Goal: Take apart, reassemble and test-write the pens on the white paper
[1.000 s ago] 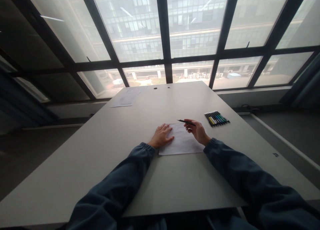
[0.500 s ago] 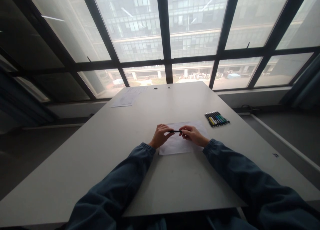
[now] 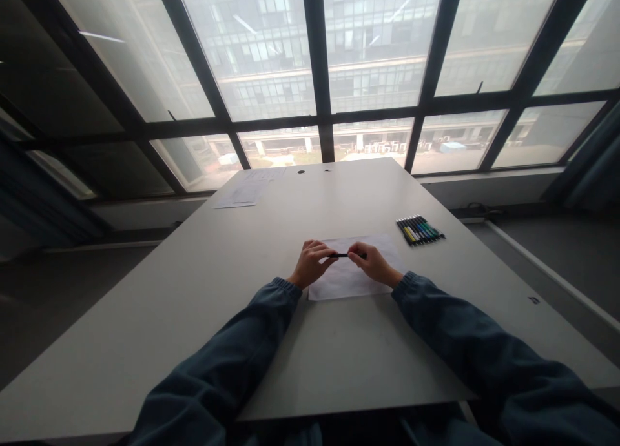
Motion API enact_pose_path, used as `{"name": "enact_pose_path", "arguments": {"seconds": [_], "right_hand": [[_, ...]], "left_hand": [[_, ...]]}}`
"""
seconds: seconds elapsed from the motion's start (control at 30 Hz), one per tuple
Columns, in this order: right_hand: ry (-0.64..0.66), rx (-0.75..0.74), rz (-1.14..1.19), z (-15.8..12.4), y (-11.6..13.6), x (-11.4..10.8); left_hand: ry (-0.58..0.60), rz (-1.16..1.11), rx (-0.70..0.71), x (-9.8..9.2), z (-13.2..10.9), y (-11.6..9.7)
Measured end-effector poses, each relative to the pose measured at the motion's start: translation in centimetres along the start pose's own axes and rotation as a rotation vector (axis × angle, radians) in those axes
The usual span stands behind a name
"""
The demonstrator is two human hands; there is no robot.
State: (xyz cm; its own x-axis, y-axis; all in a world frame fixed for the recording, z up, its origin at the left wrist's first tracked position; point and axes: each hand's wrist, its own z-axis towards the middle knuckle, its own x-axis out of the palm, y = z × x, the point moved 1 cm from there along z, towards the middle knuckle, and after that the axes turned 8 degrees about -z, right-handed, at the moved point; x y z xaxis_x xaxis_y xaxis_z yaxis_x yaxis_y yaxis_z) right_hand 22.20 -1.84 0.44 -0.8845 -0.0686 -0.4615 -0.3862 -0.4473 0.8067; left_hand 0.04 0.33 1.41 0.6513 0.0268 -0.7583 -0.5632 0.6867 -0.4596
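Between my two hands a dark marker pen (image 3: 341, 255) lies level, held just above a white sheet of paper (image 3: 346, 283). My left hand (image 3: 312, 263) pinches its left end between thumb and fingers. On the other end my right hand (image 3: 372, 263) is closed, thumb and curled fingers gripping the pen. The fingers cover both ends, so I cannot tell where cap and barrel meet. To the right of the paper, a row of markers (image 3: 419, 231) with dark ends and coloured bands lies side by side.
The white table (image 3: 203, 317) reaches to the windows. Loose printed sheets (image 3: 239, 194) lie at its far left. Near the far edge is a small dark round object (image 3: 301, 172). A small dark mark (image 3: 533, 300) shows by the right edge.
My right hand has tightened on the marker pen, its fingers now curled closer around the right end. My left hand and the row of markers look unmoved.
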Motion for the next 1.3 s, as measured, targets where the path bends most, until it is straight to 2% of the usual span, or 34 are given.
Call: {"name": "enact_pose_path", "arguments": {"seconds": [0.1,0.27,0.33,0.4,0.53,0.63,0.73,0.83,0.93,1.03,1.3], "right_hand": [[-0.047,-0.075,-0.166,0.0,0.2,-0.4],[-0.037,-0.134,-0.354,0.3,0.0,-1.0],[-0.081,-0.132,-0.385,0.7,-0.3,-1.7],[-0.181,-0.112,-0.385,1.4,-0.8,-3.1],[-0.422,0.003,-0.336,3.2,-2.9,-7.9],[-0.691,0.136,-0.351,4.0,-5.5,-12.9],[-0.888,0.256,-0.39,3.5,-8.6,-17.6],[-1.009,0.422,-0.467,1.6,-11.7,-20.9],[-1.005,0.631,-0.574,-0.4,-14.2,-22.4],[-0.952,0.799,-0.652,-1.7,-15.8,-22.6],[-0.857,0.879,-0.742,-1.4,-17.4,-22.2]], "left_hand": [[-0.016,0.011,-0.005,0.1,0.0,0.2],[-0.039,0.028,0.005,0.1,-0.1,0.5],[-0.093,0.018,-0.023,0.1,-0.1,0.6],[-0.169,0.005,-0.075,0.0,-0.1,0.8],[-0.257,0.009,-0.151,0.2,0.0,1.4],[-0.244,0.007,-0.155,0.7,0.0,2.0],[-0.209,-0.007,-0.134,1.2,0.1,2.5],[-0.208,-0.023,-0.108,1.3,0.3,2.7],[-0.239,-0.04,-0.079,1.2,0.4,2.4],[-0.256,-0.05,-0.067,1.0,0.4,2.1],[-0.265,-0.079,-0.071,1.0,0.4,1.9]]}}
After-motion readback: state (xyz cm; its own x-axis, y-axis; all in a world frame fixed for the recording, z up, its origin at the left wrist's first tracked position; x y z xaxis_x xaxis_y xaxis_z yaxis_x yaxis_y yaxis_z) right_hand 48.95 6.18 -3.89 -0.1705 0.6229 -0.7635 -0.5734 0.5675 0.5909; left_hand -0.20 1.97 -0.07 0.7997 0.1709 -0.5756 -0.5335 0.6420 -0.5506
